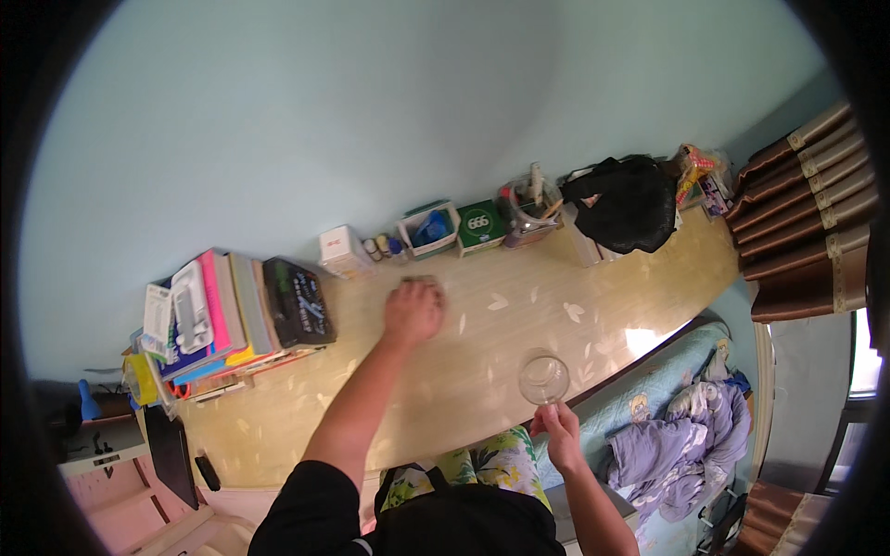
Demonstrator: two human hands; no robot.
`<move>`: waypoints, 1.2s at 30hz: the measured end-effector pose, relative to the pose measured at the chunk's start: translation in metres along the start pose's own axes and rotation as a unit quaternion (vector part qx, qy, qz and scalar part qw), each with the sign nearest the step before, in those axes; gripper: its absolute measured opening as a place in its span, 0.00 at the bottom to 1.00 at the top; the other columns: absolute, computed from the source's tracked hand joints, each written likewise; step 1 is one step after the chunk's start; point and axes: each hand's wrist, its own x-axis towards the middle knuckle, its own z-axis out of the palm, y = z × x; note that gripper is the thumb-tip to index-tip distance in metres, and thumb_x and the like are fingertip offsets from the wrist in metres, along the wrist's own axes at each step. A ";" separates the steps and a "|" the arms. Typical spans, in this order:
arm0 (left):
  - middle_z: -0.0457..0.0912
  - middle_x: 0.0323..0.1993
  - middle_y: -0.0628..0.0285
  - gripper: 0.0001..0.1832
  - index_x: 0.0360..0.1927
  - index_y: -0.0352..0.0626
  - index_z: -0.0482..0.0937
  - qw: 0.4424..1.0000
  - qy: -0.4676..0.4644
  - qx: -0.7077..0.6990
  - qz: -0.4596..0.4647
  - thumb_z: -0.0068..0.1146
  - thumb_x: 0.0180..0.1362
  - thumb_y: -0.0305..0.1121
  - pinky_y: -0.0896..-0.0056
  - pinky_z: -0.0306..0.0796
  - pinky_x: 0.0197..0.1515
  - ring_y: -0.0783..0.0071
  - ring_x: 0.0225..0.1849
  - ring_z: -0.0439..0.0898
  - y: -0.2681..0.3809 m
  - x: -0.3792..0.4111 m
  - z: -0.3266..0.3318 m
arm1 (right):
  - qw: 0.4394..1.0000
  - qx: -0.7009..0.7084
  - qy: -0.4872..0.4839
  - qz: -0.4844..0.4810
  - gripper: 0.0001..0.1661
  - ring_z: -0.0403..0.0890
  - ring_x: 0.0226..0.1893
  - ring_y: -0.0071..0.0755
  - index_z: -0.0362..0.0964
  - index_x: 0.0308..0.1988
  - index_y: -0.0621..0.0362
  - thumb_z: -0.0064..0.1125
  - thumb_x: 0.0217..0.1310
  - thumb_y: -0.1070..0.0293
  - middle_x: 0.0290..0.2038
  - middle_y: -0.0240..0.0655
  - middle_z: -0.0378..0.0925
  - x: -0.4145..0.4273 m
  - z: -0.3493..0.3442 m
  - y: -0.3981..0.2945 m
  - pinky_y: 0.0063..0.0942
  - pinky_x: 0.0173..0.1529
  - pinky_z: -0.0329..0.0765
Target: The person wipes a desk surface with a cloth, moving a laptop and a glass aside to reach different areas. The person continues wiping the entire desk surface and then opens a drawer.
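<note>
My right hand grips the handle of a clear glass mug near the front edge of the table. The mug looks see-through, with nothing visible inside it. My left hand reaches far over the pale wood-look tabletop, which bears a leaf pattern. Motion blurs its curled fingers. A small brownish patch shows at the fingertips, and whether it is a held thing is unclear. Nearest to that hand stand a white box and several small bottles by the wall.
Stacked books and a black box stand at left. Along the wall are an open carton, a green box, a clear jar of items and a black bag. A bed with a purple quilt lies at right.
</note>
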 end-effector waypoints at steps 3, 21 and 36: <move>0.80 0.40 0.54 0.15 0.38 0.41 0.79 0.997 0.029 0.040 -0.056 0.57 0.48 0.39 0.52 0.75 0.42 0.54 0.47 0.77 -0.068 -0.051 -0.023 | 0.999 0.003 -0.034 0.008 0.25 0.77 0.29 0.28 0.71 0.36 0.61 0.45 0.77 0.50 0.29 0.34 0.75 -0.013 0.040 0.009 0.28 0.37 0.76; 0.81 0.38 0.58 0.15 0.37 0.43 0.80 0.993 0.022 0.048 -0.109 0.56 0.48 0.40 0.56 0.75 0.41 0.55 0.42 0.79 0.039 0.046 0.035 | 0.971 -0.215 -0.039 -0.097 0.17 0.72 0.28 0.41 0.73 0.30 0.60 0.63 0.64 0.57 0.28 0.41 0.67 -0.014 -0.044 0.019 0.35 0.34 0.71; 0.81 0.39 0.59 0.12 0.35 0.46 0.80 0.999 -0.031 -0.018 -0.009 0.59 0.46 0.37 0.54 0.77 0.37 0.56 0.41 0.81 0.083 -0.124 -0.011 | 0.996 -0.042 -0.040 0.061 0.20 0.75 0.31 0.22 0.70 0.34 0.60 0.50 0.75 0.55 0.33 0.32 0.74 0.005 -0.018 0.026 0.23 0.35 0.73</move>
